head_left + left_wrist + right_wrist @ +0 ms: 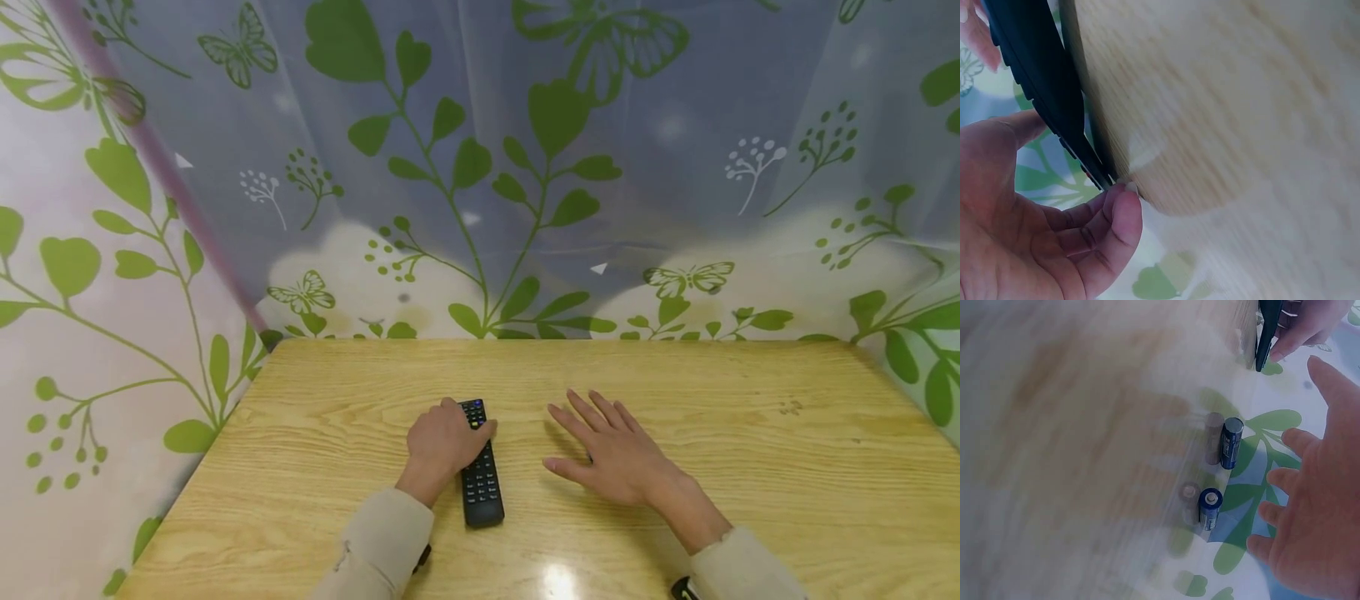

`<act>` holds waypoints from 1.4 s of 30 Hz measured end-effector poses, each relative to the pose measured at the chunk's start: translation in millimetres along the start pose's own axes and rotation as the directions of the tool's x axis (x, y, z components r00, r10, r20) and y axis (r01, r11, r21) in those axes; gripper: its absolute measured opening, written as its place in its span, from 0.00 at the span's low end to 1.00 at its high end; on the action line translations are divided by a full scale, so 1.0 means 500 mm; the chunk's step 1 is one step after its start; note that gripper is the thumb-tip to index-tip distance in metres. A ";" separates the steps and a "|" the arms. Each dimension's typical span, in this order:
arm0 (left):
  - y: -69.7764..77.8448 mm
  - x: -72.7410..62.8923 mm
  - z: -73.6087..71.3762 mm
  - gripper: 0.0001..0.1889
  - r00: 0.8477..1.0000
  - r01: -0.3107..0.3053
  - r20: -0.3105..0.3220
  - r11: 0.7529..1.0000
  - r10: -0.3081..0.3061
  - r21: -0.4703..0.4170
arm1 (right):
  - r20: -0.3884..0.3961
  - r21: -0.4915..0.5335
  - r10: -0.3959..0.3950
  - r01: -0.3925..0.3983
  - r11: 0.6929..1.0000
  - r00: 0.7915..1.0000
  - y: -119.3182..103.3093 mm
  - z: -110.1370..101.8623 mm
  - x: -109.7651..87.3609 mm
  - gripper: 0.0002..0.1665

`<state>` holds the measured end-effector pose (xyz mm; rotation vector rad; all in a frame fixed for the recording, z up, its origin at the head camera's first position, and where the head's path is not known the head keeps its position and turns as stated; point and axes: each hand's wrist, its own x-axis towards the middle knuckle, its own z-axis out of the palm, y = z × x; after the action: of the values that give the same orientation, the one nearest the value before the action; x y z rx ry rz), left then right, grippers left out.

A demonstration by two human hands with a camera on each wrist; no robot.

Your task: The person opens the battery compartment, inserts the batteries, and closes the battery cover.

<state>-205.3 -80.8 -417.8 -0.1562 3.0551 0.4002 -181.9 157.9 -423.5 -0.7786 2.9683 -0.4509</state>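
A black remote control (483, 500) lies on the wooden table with its buttons facing up. My left hand (442, 437) holds it near the far end, thumb across the top and fingers at the left side. In the left wrist view, curled fingertips touch the end of the remote (1041, 69). My right hand (618, 462) hovers over the table to the right, fingers spread and holding nothing. Beneath it, the right wrist view has two blue batteries, one (1231, 444) nearer the remote and another (1210, 509) farther off. From the head view the right hand mostly hides them.
The wooden table (315, 467) runs back to a curtain (660, 167) printed with green leaves and butterflies. Another stretch of curtain (82, 333) hangs along the left side. Small dark marks (791, 407) show on the tabletop at the right.
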 end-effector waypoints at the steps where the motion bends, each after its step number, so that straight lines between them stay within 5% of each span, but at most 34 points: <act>1: 0.001 0.001 0.000 0.39 1.000 0.002 0.002 1.000 -0.002 -0.002 | 0.001 0.000 -0.001 0.001 1.000 1.000 0.000 0.000 0.000 0.47; 18: 0.018 0.021 0.000 0.20 1.000 -0.009 0.003 0.997 0.009 -0.081 | -0.002 -0.029 -0.052 0.052 0.998 0.999 -0.008 -0.009 -0.009 0.41; 34: 0.011 0.031 -0.006 0.23 0.999 -0.006 0.033 0.997 0.008 -0.071 | 0.019 -0.026 -0.043 0.044 0.999 0.999 -0.010 -0.012 -0.017 0.42; 42: -0.013 0.033 -0.015 0.22 0.996 -0.013 0.086 0.982 0.029 -0.188 | 0.011 -0.014 -0.049 0.050 0.999 0.999 -0.005 -0.015 -0.019 0.43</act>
<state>-221.3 -90.5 -413.3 -0.1111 2.9303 0.6774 -173.5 162.6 -415.8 -0.8549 2.9511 -0.4270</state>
